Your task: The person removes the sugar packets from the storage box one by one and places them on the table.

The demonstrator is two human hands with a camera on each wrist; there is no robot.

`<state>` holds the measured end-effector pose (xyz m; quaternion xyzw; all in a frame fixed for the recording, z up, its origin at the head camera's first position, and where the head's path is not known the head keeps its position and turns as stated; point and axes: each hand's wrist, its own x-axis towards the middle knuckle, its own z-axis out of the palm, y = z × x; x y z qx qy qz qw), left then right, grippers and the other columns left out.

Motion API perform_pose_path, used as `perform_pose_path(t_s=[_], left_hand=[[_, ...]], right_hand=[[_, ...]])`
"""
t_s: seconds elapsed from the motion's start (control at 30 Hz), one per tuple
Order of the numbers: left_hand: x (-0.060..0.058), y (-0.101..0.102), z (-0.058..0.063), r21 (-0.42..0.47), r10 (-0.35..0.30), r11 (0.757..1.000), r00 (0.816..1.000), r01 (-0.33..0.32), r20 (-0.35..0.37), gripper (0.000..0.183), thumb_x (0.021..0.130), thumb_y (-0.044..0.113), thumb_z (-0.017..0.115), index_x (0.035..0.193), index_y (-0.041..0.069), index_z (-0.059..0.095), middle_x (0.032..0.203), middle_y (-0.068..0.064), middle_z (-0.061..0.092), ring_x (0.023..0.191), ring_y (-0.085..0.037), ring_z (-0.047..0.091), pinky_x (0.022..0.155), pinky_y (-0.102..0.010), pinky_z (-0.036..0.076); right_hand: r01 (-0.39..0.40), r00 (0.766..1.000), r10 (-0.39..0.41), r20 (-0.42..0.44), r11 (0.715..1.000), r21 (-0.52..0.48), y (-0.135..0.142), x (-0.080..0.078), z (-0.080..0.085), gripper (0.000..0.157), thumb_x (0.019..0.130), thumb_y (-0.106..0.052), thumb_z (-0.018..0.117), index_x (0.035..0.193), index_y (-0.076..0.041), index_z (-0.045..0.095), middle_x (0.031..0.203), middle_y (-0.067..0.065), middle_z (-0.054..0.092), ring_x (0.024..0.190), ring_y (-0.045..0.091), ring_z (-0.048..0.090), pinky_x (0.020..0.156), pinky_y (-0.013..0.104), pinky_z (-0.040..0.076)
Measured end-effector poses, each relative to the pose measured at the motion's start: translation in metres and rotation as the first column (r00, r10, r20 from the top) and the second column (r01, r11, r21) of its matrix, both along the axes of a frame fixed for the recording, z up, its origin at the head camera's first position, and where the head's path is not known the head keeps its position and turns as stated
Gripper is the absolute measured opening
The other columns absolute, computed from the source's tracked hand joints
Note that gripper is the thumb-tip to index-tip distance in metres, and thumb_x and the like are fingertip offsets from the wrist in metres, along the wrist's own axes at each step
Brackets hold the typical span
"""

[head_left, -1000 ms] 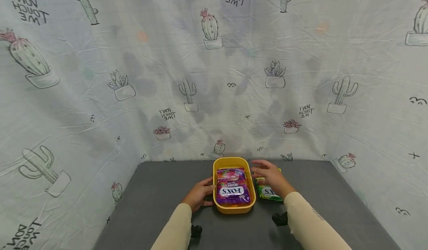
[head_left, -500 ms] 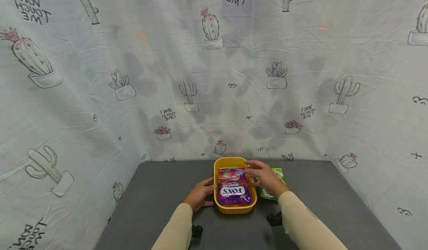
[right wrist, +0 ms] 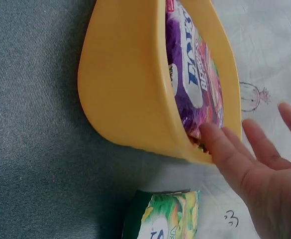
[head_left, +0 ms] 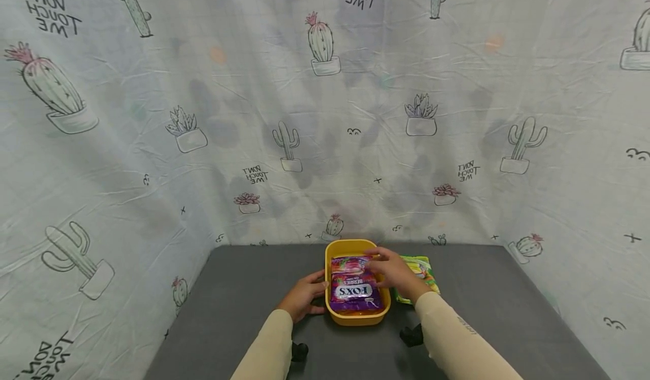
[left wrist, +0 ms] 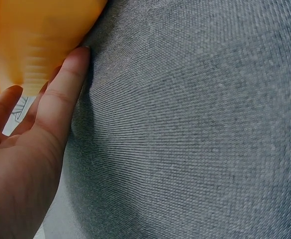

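Observation:
A yellow rectangular tub (head_left: 358, 320) stands on the grey table, holding a purple Fox's Berries candy bag (head_left: 355, 291). My left hand (head_left: 302, 295) rests against the tub's left side. In the left wrist view its fairly straight fingers (left wrist: 60, 99) touch the yellow wall near the table. My right hand (head_left: 396, 271) reaches over the tub's right rim, its fingertips at the right edge of the purple bag. The right wrist view shows those fingers (right wrist: 230, 159) spread and relaxed, with nothing gripped. A green candy bag (head_left: 421, 270) lies right of the tub, partly behind the right hand.
The grey table (head_left: 244, 278) extends to both sides of the tub. A white cloth (head_left: 350, 97) printed with cacti hangs behind and at the sides. Black wrist-worn devices (head_left: 412, 335) sit under the forearms.
My right hand has moved left from above the green bag to over the tub's right rim and the purple bag. More of the green bag shows. The left hand stays against the tub.

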<state>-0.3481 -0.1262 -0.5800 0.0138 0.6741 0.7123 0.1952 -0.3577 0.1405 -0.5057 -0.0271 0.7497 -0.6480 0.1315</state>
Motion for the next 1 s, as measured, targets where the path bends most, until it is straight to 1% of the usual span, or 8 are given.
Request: perform_pose_path(t_s=[0.2, 0.3, 0.47, 0.53, 0.7, 0.8, 0.87, 1.0], left_hand=[[0.001, -0.002, 0.000, 0.003, -0.004, 1.000, 1.000, 0.004, -0.001, 0.060, 0.096, 0.031, 0.059, 0.149, 0.014, 0.037, 0.142, -0.013, 0.043, 0.117, -0.030, 0.052, 0.074, -0.052, 0.052], [0.002, -0.002, -0.001, 0.001, -0.005, 1.000, 1.000, 0.005, 0.001, 0.061, 0.095, 0.031, 0.060, 0.149, 0.014, 0.036, 0.141, -0.013, 0.043, 0.116, -0.030, 0.052, 0.073, -0.051, 0.052], [0.004, -0.002, -0.004, -0.012, -0.003, 1.000, 1.000, 0.002, -0.005, 0.064, 0.094, 0.033, 0.062, 0.149, 0.013, 0.036, 0.140, -0.013, 0.044, 0.115, -0.030, 0.052, 0.073, -0.051, 0.053], [0.005, -0.002, -0.004, -0.018, -0.002, 1.000, 1.000, 0.002, -0.011, 0.064, 0.094, 0.033, 0.061, 0.149, 0.013, 0.036, 0.140, -0.014, 0.044, 0.116, -0.031, 0.052, 0.073, -0.052, 0.053], [0.006, 0.000, -0.002, -0.024, 0.003, 1.000, 1.000, -0.004, -0.014, 0.064, 0.093, 0.033, 0.062, 0.149, 0.013, 0.036, 0.140, -0.013, 0.045, 0.115, -0.031, 0.053, 0.073, -0.052, 0.052], [0.006, 0.000, -0.002, -0.027, 0.002, 1.000, 1.000, -0.002, -0.015, 0.065, 0.093, 0.034, 0.062, 0.149, 0.014, 0.036, 0.140, -0.014, 0.044, 0.116, -0.031, 0.052, 0.073, -0.052, 0.052], [0.005, -0.001, -0.001, -0.028, 0.001, 1.000, 1.000, -0.002, -0.015, 0.065, 0.094, 0.034, 0.062, 0.149, 0.014, 0.035, 0.141, -0.014, 0.044, 0.116, -0.031, 0.052, 0.073, -0.052, 0.052], [0.005, -0.002, 0.000, -0.029, -0.001, 1.000, 1.000, 0.000, -0.011, 0.064, 0.094, 0.033, 0.061, 0.149, 0.015, 0.036, 0.141, -0.013, 0.044, 0.116, -0.031, 0.052, 0.073, -0.052, 0.052]], right_hand=[[-0.008, 1.000, 0.010, -0.016, 0.997, 0.080, -0.008, 0.003, 0.001, 0.058, 0.086, -0.037, 0.071, 0.134, -0.011, 0.053, 0.126, 0.014, 0.053, 0.110, 0.039, 0.054, 0.080, 0.056, 0.049], [-0.012, 1.000, 0.013, -0.004, 0.996, 0.091, -0.012, 0.005, 0.001, 0.060, 0.085, -0.040, 0.071, 0.135, -0.014, 0.050, 0.129, 0.015, 0.050, 0.106, 0.037, 0.056, 0.081, 0.054, 0.049], [-0.027, 1.000, 0.028, -0.009, 0.988, 0.149, -0.019, 0.008, -0.002, 0.064, 0.085, -0.042, 0.070, 0.138, -0.013, 0.046, 0.129, 0.016, 0.048, 0.102, 0.033, 0.058, 0.084, 0.051, 0.049], [-0.029, 0.999, 0.034, -0.028, 0.982, 0.184, -0.022, 0.010, -0.003, 0.064, 0.085, -0.041, 0.069, 0.137, -0.011, 0.047, 0.128, 0.015, 0.049, 0.101, 0.030, 0.057, 0.085, 0.050, 0.048], [-0.023, 0.997, 0.040, -0.069, 0.974, 0.225, -0.027, 0.011, -0.007, 0.062, 0.086, -0.041, 0.069, 0.135, -0.008, 0.048, 0.123, 0.014, 0.052, 0.100, 0.027, 0.056, 0.086, 0.048, 0.047], [-0.017, 0.997, 0.034, -0.066, 0.970, 0.243, -0.029, 0.012, -0.009, 0.063, 0.086, -0.043, 0.068, 0.135, -0.009, 0.048, 0.122, 0.012, 0.053, 0.100, 0.026, 0.056, 0.086, 0.047, 0.047], [-0.008, 0.998, 0.024, -0.059, 0.967, 0.253, -0.029, 0.012, -0.010, 0.061, 0.087, -0.042, 0.068, 0.135, -0.010, 0.049, 0.123, 0.012, 0.053, 0.101, 0.026, 0.055, 0.088, 0.049, 0.046], [0.011, 0.999, 0.002, -0.050, 0.969, 0.246, -0.027, 0.013, -0.008, 0.061, 0.084, -0.045, 0.070, 0.134, -0.013, 0.052, 0.131, 0.014, 0.050, 0.107, 0.029, 0.054, 0.091, 0.052, 0.044]])
